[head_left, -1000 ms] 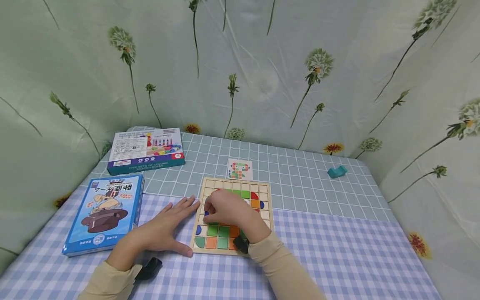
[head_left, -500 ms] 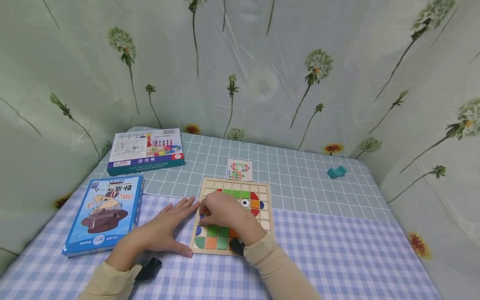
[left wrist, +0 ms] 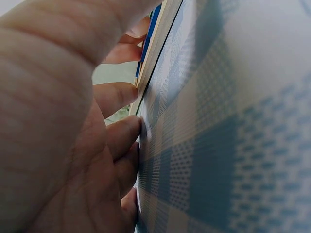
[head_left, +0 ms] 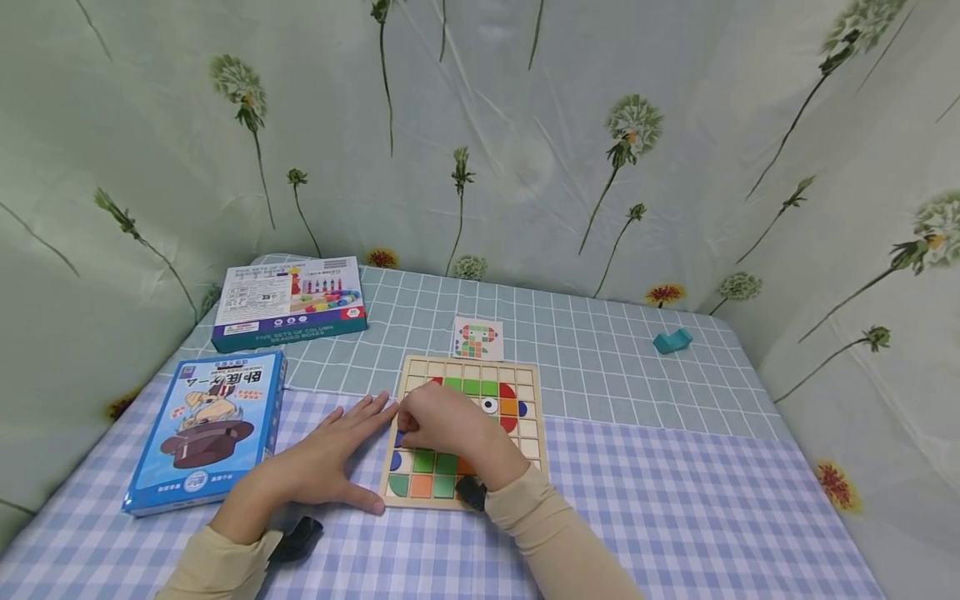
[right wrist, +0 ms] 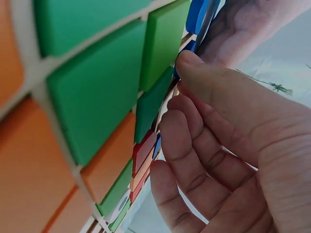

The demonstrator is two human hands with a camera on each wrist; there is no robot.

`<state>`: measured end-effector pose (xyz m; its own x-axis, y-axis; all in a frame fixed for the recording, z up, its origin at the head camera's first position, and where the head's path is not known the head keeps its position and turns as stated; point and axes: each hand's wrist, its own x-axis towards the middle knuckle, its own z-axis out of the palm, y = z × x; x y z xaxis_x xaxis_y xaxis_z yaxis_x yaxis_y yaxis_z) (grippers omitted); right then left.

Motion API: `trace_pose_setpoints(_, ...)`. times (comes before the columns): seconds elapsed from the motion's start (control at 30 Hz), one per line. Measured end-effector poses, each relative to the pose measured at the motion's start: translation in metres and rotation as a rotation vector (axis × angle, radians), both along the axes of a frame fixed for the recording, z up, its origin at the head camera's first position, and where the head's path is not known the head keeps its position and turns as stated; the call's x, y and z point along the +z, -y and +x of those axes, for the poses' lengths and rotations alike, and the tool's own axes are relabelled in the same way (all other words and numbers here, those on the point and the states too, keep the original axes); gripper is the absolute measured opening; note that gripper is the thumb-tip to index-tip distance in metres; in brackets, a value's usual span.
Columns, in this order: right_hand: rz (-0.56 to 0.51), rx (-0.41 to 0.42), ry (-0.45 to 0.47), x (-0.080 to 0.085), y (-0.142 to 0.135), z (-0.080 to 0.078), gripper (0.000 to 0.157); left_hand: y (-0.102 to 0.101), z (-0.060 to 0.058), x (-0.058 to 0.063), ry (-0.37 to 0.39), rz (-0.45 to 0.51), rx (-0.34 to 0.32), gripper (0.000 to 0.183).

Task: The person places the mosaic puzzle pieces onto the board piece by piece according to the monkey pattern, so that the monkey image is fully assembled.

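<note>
A square wooden grid board (head_left: 534,450) lies on the checked cloth, part-filled with green, orange, red and blue tiles. My right hand (head_left: 450,425) bends over its left side, thumb and fingers at a blue tile (head_left: 400,437) in the left column. In the right wrist view the thumb tip (right wrist: 189,58) meets that blue tile's edge, the other fingers curling below it; the index fingertip is largely hidden. My left hand (head_left: 330,454) lies with fingers spread at the board's left edge, thumb by its near corner. The left wrist view has its fingers (left wrist: 119,94) along the wooden rim.
Behind the board lies a small pattern card (head_left: 478,339). A blue game box (head_left: 210,429) is left of my left hand, with a beaded-boxes carton (head_left: 291,302) farther back. A teal arched block (head_left: 672,342) sits at the far right. A flowered curtain (head_left: 525,167) hangs behind.
My right hand has shifted slightly left to the board's left column with the blue tile, uncovering the eye tile and red tiles. It has barely moved since half a second ago. The left hand stays put.
</note>
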<state>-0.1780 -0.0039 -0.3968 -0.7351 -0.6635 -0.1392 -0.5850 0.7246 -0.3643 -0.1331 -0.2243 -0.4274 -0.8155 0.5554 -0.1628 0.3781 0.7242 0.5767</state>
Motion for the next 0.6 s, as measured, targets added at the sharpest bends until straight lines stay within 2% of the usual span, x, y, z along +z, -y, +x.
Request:
trace_pose_setpoints(0.1,-0.019,-0.02,0.017,0.003,-0.007,0.002,0.014,0.0,0.0,0.0,-0.002,0.002,-0.006,0.128)
trace_pose_setpoints(0.2,-0.042,-0.049,0.001,0.009,-0.026,0.006,0.025,-0.001,0.0,-0.001,0.005,0.004,-0.008,0.128)
trace_pose_setpoints(0.3,-0.074,-0.072,-0.088,0.016,-0.056,0.013,0.033,-0.001,0.001,-0.001,0.021,0.012,0.007,0.128)
trace_pose_setpoints(0.4,-0.088,-0.103,-0.224,0.02,-0.093,0.02,0.041,0.001,0.004,-0.001,0.024,0.035,0.037,0.126)
trace_pose_setpoints(0.5,-0.08,-0.157,-0.302,0.025,-0.125,0.029,0.053,0.001,0.006,0.0,-0.007,0.066,0.068,0.113)
trace_pose_setpoints(0.6,-0.058,-0.215,-0.329,0.03,-0.152,0.037,0.065,-0.002,0.01,0.004,-0.06,0.082,0.093,0.095)
